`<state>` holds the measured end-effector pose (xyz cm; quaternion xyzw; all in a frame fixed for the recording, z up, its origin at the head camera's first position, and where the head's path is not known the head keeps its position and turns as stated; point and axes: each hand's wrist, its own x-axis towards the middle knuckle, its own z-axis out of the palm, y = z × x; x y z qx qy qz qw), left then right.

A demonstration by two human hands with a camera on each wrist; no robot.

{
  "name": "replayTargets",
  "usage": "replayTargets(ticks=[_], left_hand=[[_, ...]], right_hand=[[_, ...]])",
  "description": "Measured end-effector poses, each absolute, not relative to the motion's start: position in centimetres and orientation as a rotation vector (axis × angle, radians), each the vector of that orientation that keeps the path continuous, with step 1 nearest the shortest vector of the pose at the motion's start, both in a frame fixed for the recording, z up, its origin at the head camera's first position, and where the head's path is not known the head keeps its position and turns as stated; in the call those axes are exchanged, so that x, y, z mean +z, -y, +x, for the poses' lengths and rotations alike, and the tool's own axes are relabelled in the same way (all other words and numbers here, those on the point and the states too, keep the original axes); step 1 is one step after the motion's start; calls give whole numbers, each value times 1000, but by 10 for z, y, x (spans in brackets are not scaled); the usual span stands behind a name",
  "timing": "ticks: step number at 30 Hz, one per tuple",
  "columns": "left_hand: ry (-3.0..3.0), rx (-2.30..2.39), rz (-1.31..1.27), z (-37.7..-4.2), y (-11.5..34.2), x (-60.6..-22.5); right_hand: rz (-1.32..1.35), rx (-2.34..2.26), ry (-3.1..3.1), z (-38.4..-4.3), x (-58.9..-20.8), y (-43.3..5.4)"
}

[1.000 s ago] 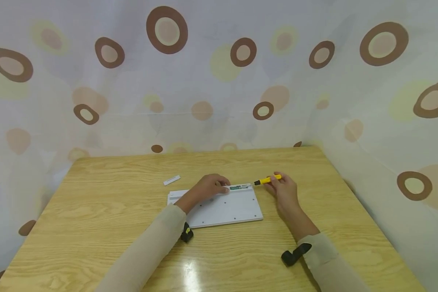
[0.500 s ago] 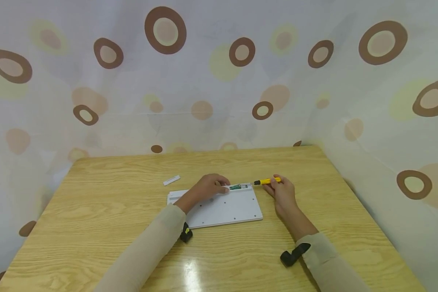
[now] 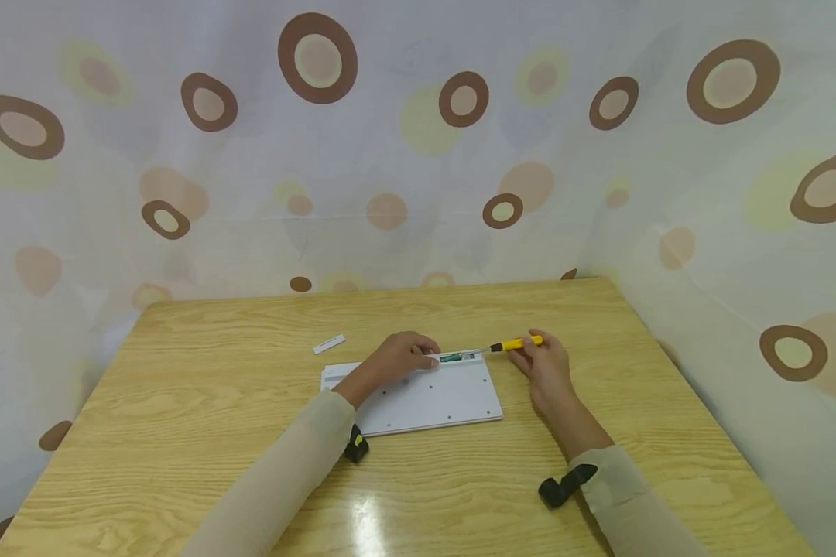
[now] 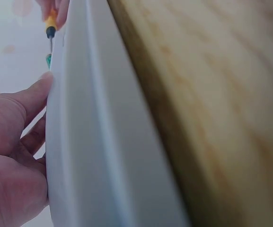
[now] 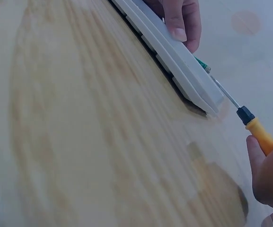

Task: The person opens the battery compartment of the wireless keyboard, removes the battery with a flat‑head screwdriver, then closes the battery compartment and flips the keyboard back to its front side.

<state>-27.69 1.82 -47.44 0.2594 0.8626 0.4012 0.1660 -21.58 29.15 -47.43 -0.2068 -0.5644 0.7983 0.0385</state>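
A white keyboard (image 3: pixel 432 402) lies face down on the table, its battery compartment (image 3: pixel 470 357) uncovered along the raised far edge. My left hand (image 3: pixel 399 357) grips that raised edge just left of the compartment, thumb on the near side and fingers behind. In the right wrist view one end of a green battery (image 5: pixel 202 65) sticks up out of the compartment. My right hand (image 3: pixel 546 371) holds a screwdriver (image 3: pixel 519 343) by its yellow handle, off the keyboard's right end. The metal shaft (image 5: pixel 225 91) points left, its tip right at the battery's raised end.
A small white battery cover (image 3: pixel 329 344) lies on the wooden table (image 3: pixel 251 325) behind the keyboard's left end. A patterned cloth (image 3: pixel 390 155) hangs behind the table and along its sides. Each wrist wears a small black camera (image 3: pixel 564 487).
The green battery has tilted, its right end coming up out of the compartment. The screwdriver shifted slightly, then drew a little to the right. My left hand keeps its place on the keyboard.
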Motion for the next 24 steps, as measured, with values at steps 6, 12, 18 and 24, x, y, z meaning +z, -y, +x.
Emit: replayTargets(ticks=[6,12,18,24], left_hand=[[-2453,1145,749,-277,-19,-473],[-2464,1138,746,-277,-19,-474],[-2468,1138,741,-277,-19,-475],[-2463,1150,737,-277,-19,-475]], right_hand=[[-535,2367,1783,-212,-470,-293],[-408,2240,1869,-208,-472,-289],[-324,2040,2038,-202,-470,-289],[-191,1811,2284,-193,-462,-298]])
